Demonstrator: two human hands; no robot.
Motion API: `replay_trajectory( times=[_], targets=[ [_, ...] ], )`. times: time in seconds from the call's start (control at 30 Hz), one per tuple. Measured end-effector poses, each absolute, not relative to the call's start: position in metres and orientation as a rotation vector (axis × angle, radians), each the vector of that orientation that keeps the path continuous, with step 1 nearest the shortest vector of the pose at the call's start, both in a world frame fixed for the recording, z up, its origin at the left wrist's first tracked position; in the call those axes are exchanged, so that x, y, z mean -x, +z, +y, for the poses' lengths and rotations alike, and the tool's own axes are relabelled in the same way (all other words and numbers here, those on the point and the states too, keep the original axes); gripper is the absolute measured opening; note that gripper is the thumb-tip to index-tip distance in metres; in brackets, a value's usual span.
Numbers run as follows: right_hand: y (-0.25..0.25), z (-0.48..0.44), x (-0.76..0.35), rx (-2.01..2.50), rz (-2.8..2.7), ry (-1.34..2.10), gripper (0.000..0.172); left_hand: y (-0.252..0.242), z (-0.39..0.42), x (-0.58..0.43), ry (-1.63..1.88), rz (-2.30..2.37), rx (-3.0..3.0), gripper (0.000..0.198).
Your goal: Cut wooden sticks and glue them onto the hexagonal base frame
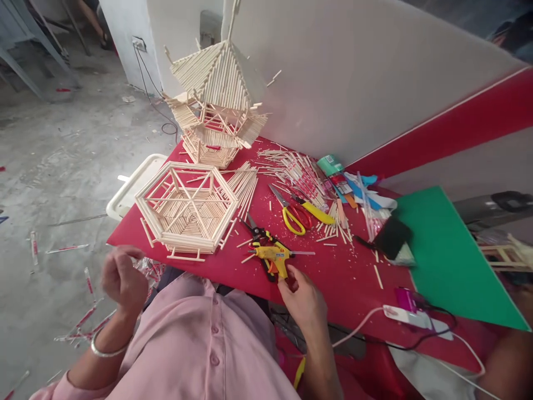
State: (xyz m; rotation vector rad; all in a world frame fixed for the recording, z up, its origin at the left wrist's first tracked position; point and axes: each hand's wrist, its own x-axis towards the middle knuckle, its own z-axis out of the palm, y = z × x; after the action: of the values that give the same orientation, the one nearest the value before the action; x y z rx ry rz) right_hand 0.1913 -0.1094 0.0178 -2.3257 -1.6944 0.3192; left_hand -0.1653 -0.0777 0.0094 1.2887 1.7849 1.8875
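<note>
My right hand (302, 297) rests on the red table (333, 272) with its fingers closed on the handle of a yellow glue gun (275, 255), whose nozzle points right. My left hand (120, 278) hovers off the table's left edge, fingers curled together; I cannot make out anything in them. A flat hexagonal frame of wooden sticks (187, 208) lies just beyond both hands. Behind it stands a tall stick pagoda with a pointed roof (216, 105).
Yellow-handled scissors (293, 214), black pliers (254, 230) and heaps of loose sticks (295, 172) lie mid-table. A green sheet (449, 255) covers the right end. A power strip with cables (412, 316) sits at the front edge. Stick wrappers litter the floor at left.
</note>
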Motion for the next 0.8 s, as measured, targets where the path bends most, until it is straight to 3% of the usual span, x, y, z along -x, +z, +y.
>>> replay_trajectory(
  times=[0.2, 0.37, 0.47, 0.53, 0.67, 0.8],
  targets=[
    [0.012, -0.100, -0.196, 2.106, -1.709, 0.333, 0.037, 0.021, -0.107, 0.102, 1.211, 1.149, -2.073, 0.007],
    [0.017, -0.123, -0.231, 2.206, -1.541, 0.099, 0.044, 0.022, -0.077, 0.019, 0.710, 1.324, -2.408, 0.029],
    [0.016, -0.139, -0.261, 2.339, -1.438, -0.035, 0.041, 0.024, -0.060, -0.019, 0.399, 1.568, -2.391, 0.049],
    [0.013, -0.144, -0.277, 2.420, -1.389, -0.080, 0.037, 0.026, -0.055, -0.035, 0.264, 1.647, -2.369, 0.052],
    [0.011, -0.143, -0.295, 2.509, -1.345, -0.094, 0.033, 0.023, -0.057, -0.041, 0.278, 1.648, -2.390, 0.049],
    [0.024, -0.134, -0.278, 2.325, -1.352, -0.225, 0.039, 0.014, -0.062, -0.026, 0.499, 1.618, -2.449, 0.029]
  ],
)
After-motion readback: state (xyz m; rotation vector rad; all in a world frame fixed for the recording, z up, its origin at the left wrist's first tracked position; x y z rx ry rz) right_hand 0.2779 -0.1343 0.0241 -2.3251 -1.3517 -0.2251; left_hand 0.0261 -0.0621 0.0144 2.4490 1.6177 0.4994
